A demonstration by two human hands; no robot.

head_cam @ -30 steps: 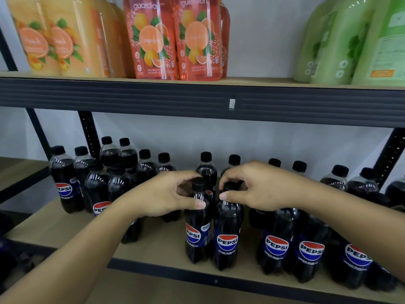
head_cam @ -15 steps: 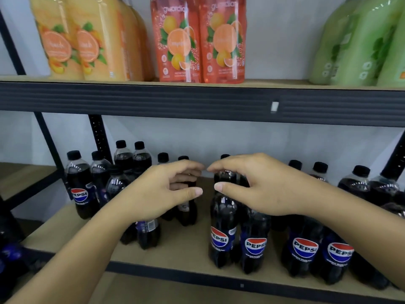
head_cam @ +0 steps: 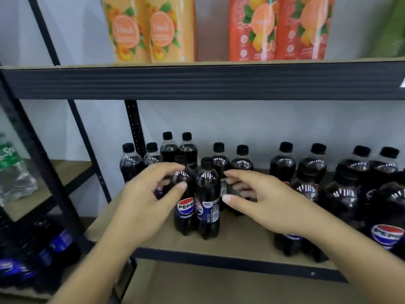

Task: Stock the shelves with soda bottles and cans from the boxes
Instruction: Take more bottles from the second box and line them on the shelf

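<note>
Light: bright, even, seemingly overhead; soft shadow beneath the upper shelf (head_cam: 197, 81).
Glare: white streaks on the bottles (head_cam: 207, 178).
Blur: motion smear throughout, heaviest lower left.
Edges: uprights (head_cam: 134, 128) tilted by wide-angle distortion.

Yellow-orange pouches (head_cam: 149, 29): two upright side by side on the upper shelf (head_cam: 197, 82), touching; each front has an orange oval ringed with peach-like fruit and green leaves; tops cut off by the frame.
Red-orange pouches (head_cam: 278, 29): two upright on the same board, touching, set apart from the yellow pair by a gap; citrus fruit and green leaves on the fronts, small white round marks down the left side; lettering too blurred to read.
Green pack (head_cam: 390, 36): blurred strip at the far right, mostly out of frame.
White tag (head_cam: 402, 85): small piece on the board's dark front rail, at the right edge.
Wall (head_cam: 285, 121): plain, pale grey-white, behind the rack.
</note>
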